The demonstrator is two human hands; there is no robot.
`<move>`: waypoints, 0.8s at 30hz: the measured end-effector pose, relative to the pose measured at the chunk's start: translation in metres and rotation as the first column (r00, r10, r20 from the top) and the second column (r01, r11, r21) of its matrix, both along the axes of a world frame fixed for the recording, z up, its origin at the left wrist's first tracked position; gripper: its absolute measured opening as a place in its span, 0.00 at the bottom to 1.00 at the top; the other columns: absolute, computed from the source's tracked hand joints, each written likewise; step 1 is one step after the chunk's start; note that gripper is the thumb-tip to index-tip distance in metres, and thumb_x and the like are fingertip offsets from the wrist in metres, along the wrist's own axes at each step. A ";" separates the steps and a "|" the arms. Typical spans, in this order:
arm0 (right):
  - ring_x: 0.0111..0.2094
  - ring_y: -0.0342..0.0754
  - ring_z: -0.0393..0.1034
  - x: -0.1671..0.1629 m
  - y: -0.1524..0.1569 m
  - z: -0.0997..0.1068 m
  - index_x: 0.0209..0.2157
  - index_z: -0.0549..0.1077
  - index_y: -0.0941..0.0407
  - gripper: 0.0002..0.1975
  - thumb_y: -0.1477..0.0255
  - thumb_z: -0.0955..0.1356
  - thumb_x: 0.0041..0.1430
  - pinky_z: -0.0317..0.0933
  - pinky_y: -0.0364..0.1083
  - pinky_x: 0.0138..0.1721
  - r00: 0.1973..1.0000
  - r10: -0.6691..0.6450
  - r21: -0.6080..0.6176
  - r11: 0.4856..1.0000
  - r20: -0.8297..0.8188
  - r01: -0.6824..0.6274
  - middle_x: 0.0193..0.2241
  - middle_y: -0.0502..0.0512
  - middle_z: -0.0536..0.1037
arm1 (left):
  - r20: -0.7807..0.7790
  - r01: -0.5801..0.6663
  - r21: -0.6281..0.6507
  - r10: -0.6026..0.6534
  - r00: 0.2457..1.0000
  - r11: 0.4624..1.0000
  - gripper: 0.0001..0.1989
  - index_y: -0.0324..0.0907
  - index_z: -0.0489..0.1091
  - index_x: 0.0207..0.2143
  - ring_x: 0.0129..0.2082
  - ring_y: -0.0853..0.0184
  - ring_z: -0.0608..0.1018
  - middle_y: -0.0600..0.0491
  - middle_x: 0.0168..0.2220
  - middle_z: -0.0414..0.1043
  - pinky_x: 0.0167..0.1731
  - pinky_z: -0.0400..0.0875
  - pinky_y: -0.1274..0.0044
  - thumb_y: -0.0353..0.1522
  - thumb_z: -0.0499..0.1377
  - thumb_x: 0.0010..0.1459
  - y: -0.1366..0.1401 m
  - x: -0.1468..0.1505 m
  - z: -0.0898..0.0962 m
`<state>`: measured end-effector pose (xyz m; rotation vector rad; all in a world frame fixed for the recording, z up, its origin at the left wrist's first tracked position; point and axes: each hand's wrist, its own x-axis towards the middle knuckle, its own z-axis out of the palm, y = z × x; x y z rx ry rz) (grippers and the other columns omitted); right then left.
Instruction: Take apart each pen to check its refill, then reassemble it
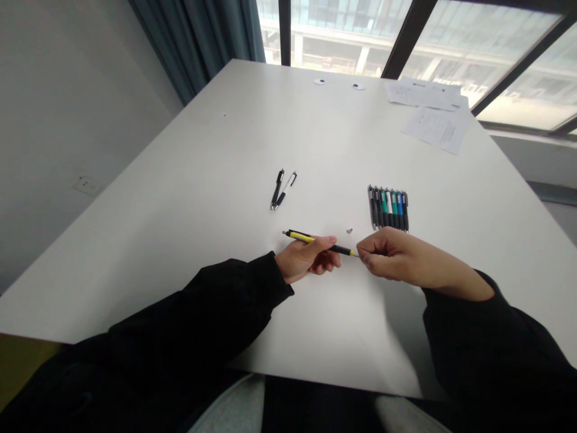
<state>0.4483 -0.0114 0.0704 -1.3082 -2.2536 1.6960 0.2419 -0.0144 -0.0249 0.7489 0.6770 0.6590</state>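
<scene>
My left hand (309,258) is closed round a yellow and black click pen (299,236), its clicker end pointing left. From the pen's right end a thin refill (356,255) sticks out and reaches my right hand (390,255), whose thumb and fingers are pinched on it. Just beyond the pen, a small silver cone-shaped piece (349,231) lies on the table; it looks like a pen tip. Past my right hand, several pens (388,207) in black, green, white and blue lie side by side in a row.
A black pen (277,189) and a white and black pen (286,189) lie close together farther out on the white table (180,198). Printed papers (435,126) rest at the far right, near the window. Two small oval pieces (358,87) sit at the far edge.
</scene>
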 end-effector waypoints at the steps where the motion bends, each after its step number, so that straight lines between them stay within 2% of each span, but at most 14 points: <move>1: 0.19 0.38 0.45 0.000 0.000 0.000 0.20 0.54 0.55 0.13 0.75 0.61 0.56 0.40 0.44 0.21 1.000 -0.001 0.000 1.000 0.001 0.001 0.17 0.43 0.51 | 0.003 0.002 -0.004 -0.002 1.000 1.000 0.24 0.34 0.74 0.22 0.18 0.76 0.67 0.50 0.21 0.71 0.16 0.49 0.82 0.49 0.65 0.50 0.000 0.000 0.000; 15: 0.20 0.38 0.45 0.000 0.000 0.000 0.20 0.54 0.55 0.14 0.73 0.62 0.57 0.41 0.43 0.22 1.000 -0.001 0.028 1.000 -0.003 0.001 0.18 0.43 0.51 | -0.007 0.043 0.022 -0.043 0.999 0.999 0.25 0.35 0.72 0.21 0.17 0.77 0.64 0.52 0.19 0.69 0.16 0.49 0.81 0.49 0.64 0.52 0.001 -0.001 0.001; 24: 0.19 0.38 0.47 -0.002 -0.001 -0.001 0.21 0.59 0.56 0.16 0.70 0.63 0.63 0.44 0.42 0.21 0.998 -0.045 0.044 0.998 -0.052 0.048 0.17 0.43 0.57 | 0.034 0.023 -0.021 -0.022 0.999 1.000 0.24 0.34 0.73 0.21 0.17 0.77 0.65 0.52 0.20 0.70 0.16 0.50 0.82 0.49 0.65 0.51 0.002 0.000 -0.001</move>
